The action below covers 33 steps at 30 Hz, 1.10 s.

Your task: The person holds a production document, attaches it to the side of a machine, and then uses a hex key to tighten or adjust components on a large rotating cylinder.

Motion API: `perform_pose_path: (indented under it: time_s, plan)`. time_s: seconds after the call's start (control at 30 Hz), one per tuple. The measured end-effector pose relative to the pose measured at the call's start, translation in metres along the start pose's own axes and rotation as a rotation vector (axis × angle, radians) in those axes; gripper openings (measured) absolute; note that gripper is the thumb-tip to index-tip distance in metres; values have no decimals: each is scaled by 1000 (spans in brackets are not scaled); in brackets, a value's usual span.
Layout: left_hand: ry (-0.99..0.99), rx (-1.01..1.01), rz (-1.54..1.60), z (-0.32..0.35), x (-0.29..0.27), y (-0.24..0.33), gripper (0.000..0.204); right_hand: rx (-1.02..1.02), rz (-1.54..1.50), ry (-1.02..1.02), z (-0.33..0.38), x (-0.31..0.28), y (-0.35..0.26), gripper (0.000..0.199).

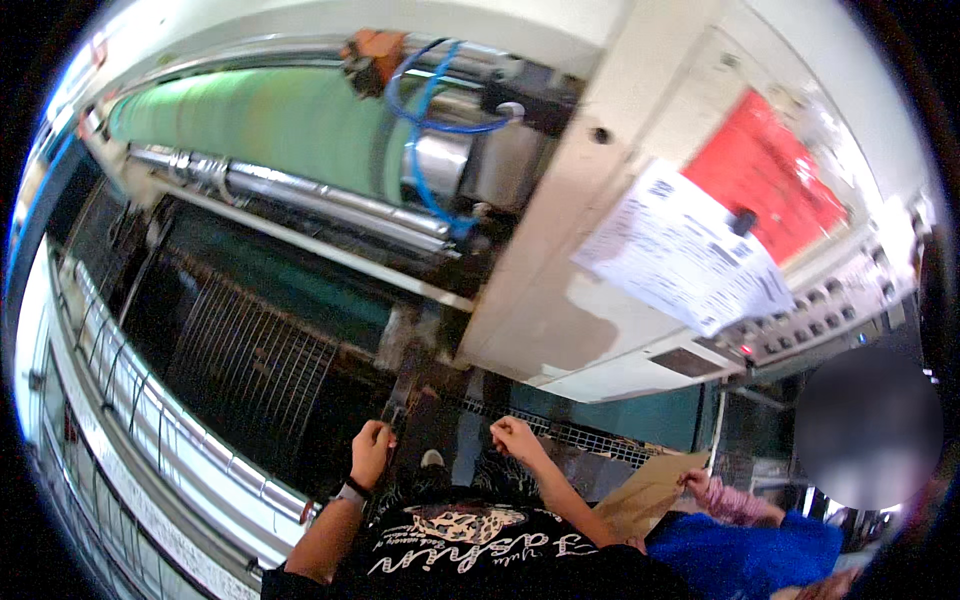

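My left hand (371, 452), with a dark band on its wrist, is held out in front of my body, its fingers closed. A small dark, thin shape shows at its fingertips; I cannot make out whether the hand holds it. To the right, my right hand (514, 439) is raised at about the same height with its fingers curled together. What it holds, if anything, is too small to tell. The two hands are apart, above a dark floor. Neither touches the large machine with the green roller (260, 125) ahead.
Metal rollers (300, 195) and blue hoses (420, 170) sit by the green roller. A pale cabinet (560, 310) carries white paper (680, 245) and a red sheet (765, 170). A rail (150, 420) runs at left. At right, a person in blue (745, 550) holds brown board (650, 488).
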<state>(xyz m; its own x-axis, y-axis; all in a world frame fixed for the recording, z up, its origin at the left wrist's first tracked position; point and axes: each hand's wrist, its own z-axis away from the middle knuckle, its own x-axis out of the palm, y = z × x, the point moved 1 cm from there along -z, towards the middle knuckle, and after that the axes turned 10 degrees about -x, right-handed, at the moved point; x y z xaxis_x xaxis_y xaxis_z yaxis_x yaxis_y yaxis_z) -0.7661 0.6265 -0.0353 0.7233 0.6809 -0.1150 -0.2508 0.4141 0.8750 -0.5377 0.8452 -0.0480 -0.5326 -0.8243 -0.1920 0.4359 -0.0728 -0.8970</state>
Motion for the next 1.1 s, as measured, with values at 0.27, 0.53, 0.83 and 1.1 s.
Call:
perform_pose_path:
  time_s: [0.27,0.53,0.83,1.1]
  plan:
    - [174,155,-41,-17,-1,46,12,-125,250,-349,-84,50,-36,24]
    - [370,0,11,-18,-54,55,15,-261,446,-668,-191,114,-62,28]
    - [551,-200,-78,-68,-182,-16,18,-42,249,-959,-282,278,-175,25]
    - [224,-540,-468,-133,-350,-103,32,-15,270,-685,-419,427,-177,20]
